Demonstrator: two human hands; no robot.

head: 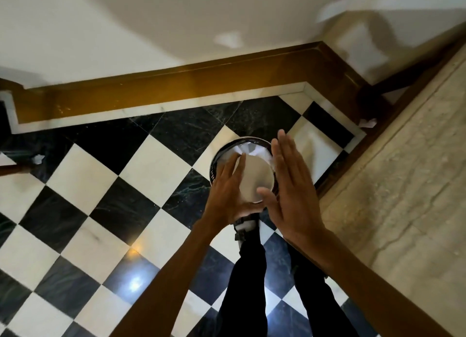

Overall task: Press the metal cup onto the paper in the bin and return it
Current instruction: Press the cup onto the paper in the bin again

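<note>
Metal cup [256, 179] held over the bin [216, 166], paper [242, 148] showing at its 12 o'clock. Left hand [227, 193] cupped around it at 9 o'clock; right hand [290, 182] flat, fingers straight, at 3 o'clock.

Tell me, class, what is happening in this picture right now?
A person stands over a round black bin on the checkered black-and-white floor. Their left hand cups the side of a round grey metal cup, held above the white paper inside the bin. The right hand is flat and open beside the cup, its thumb near the rim.
</note>
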